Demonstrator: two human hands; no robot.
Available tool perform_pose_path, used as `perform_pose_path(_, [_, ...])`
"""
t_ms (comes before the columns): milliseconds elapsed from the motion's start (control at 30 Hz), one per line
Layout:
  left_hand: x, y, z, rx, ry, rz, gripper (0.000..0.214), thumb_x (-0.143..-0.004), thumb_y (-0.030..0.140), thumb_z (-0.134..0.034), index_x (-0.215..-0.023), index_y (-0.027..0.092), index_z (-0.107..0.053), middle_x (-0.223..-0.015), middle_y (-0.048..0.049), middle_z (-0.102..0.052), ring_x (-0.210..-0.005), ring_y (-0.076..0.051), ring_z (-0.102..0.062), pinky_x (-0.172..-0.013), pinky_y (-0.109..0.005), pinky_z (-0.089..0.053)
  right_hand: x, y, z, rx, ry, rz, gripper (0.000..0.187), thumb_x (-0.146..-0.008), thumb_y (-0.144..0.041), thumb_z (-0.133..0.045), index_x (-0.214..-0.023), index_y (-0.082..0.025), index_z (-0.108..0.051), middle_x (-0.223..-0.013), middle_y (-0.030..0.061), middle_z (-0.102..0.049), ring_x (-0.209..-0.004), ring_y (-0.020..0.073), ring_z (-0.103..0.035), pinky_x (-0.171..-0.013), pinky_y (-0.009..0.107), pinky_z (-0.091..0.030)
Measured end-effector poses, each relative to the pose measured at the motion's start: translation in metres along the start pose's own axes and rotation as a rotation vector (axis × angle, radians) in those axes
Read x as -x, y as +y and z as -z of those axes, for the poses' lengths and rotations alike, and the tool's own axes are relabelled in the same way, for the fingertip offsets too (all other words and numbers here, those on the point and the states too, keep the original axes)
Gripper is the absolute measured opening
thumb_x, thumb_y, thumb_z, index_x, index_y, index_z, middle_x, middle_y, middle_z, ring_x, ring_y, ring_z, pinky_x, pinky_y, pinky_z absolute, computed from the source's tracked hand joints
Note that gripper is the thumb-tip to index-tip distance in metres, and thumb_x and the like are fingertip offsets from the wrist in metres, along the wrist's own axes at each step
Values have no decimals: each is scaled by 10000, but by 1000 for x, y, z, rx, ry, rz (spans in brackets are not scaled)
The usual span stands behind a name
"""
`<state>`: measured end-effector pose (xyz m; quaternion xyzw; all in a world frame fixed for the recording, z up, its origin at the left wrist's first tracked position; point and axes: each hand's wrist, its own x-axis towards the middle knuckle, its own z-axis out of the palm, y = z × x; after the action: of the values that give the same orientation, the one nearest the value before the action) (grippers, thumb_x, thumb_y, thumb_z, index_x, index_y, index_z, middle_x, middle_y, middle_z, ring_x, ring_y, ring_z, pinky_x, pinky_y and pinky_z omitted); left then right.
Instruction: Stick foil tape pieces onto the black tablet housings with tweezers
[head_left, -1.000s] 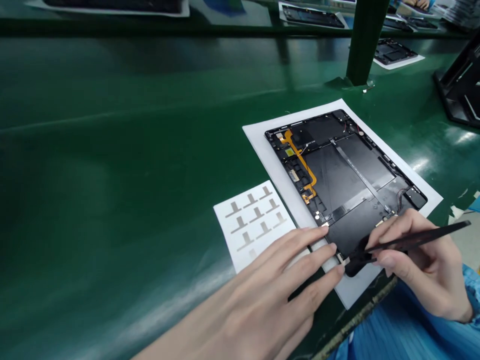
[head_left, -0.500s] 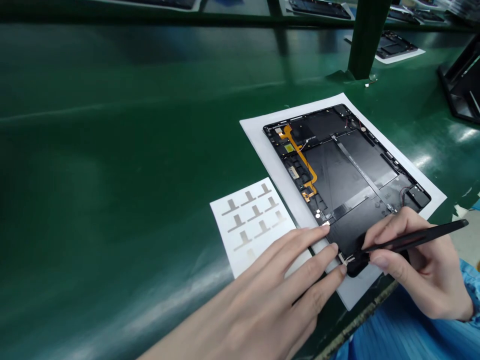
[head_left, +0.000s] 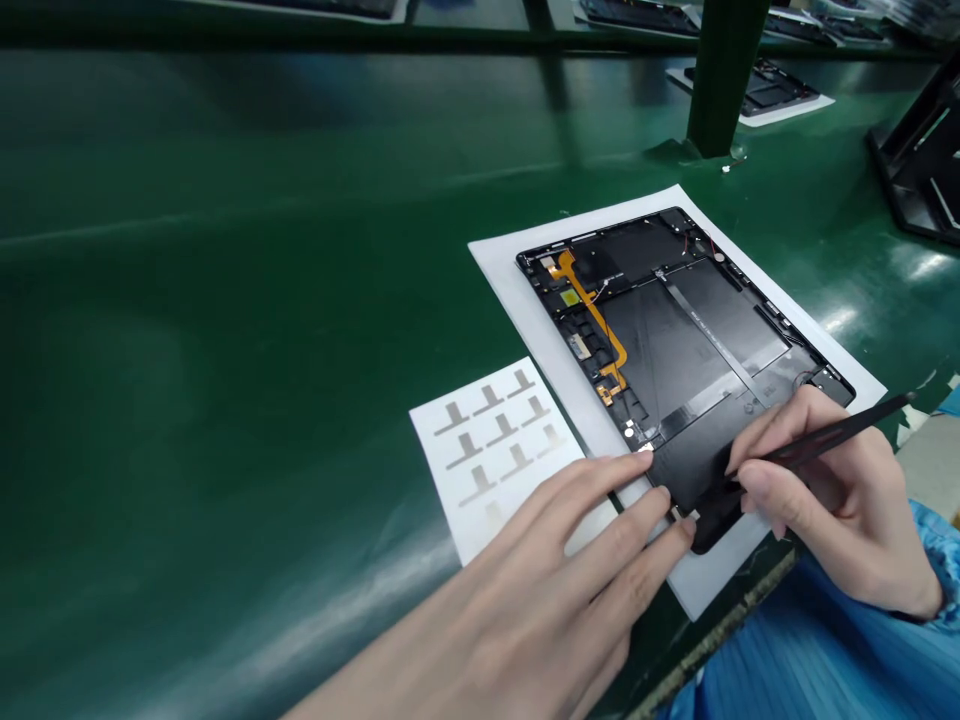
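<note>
An opened black tablet housing [head_left: 660, 340] lies on a white sheet [head_left: 536, 330], showing a dark battery area, a thin silver strip [head_left: 709, 335] and an orange flex cable [head_left: 596, 320]. My left hand [head_left: 555, 570] rests its spread fingertips on the housing's near edge. My right hand [head_left: 832, 500] grips black tweezers [head_left: 832, 440], their tips near the lower corner and partly hidden by my fingers. To the left lies a white backing sheet [head_left: 491, 450] of T-shaped grey stickers, just beyond my left fingers.
The bench has a glossy green mat [head_left: 225, 300]. A dark green post [head_left: 724, 80] rises behind the housing, and a black stand [head_left: 915, 150] sits at the right. Other opened housings on white sheets lie farther off. A blue sleeve [head_left: 825, 650] shows at lower right.
My right hand has shifted up and left, and the tweezers now tilt more steeply. The left hand stays on the housing's edge, while the whole view has shifted slightly.
</note>
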<state>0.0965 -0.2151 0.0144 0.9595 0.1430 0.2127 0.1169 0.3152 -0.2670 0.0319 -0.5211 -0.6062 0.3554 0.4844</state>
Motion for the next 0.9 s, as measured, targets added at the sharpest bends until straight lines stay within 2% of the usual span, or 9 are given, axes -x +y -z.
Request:
perform_pose_path(100, [0,1,-1,-58,-15,-21,476,-846,-36,-361,-1222,114,-610,-1144,-89,-639,-1249,-303,-459,-1057,-447,-463,2,2,-1,9,19,-26,85,-952,-200,-614,-886,-203,-560,-783,18,-598,-503,119,-518,-394,237,-395])
perform_pose_path(400, [2,2,-4,-89,-30,-22,427,-904,-16,-351,-1244,103,-580,-1209,-97,-600,-1277,-336,-429,-1049,-487,-419,-4,-3,-1,166,-6,29,121,-912,-178,-599,-816,-205,-531,-749,21,-586,-624,169,-573,-509,274,-457])
perform_pose_path(633, [0,1,-4,-86,6,22,448,-884,-21,-359,-1224,148,-598,-1152,-59,-641,-1228,-307,-475,-986,-434,-450,-6,6,19,264,141,71,155,-919,-142,-597,-782,-204,-563,-714,-10,-581,-596,123,-564,-473,218,-424])
perform_pose_path(800, [-3,-1,-1,-82,-46,-7,414,-907,18,-378,-1215,175,-606,-1145,-46,-654,-1202,-280,-496,-980,-389,-450,-5,9,19,266,214,105,156,-895,-115,-597,-765,-196,-570,-685,-30,-573,-515,79,-533,-431,178,-404])
perform_pose_path(900, [-4,-2,-3,-50,8,31,405,-923,29,-364,-1201,184,-615,-1130,-49,-663,-1199,-272,-504,-989,-388,-441,-4,9,17,255,240,104,153,-891,-108,-592,-768,-195,-566,-679,-28,-569,-481,75,-507,-401,180,-383])
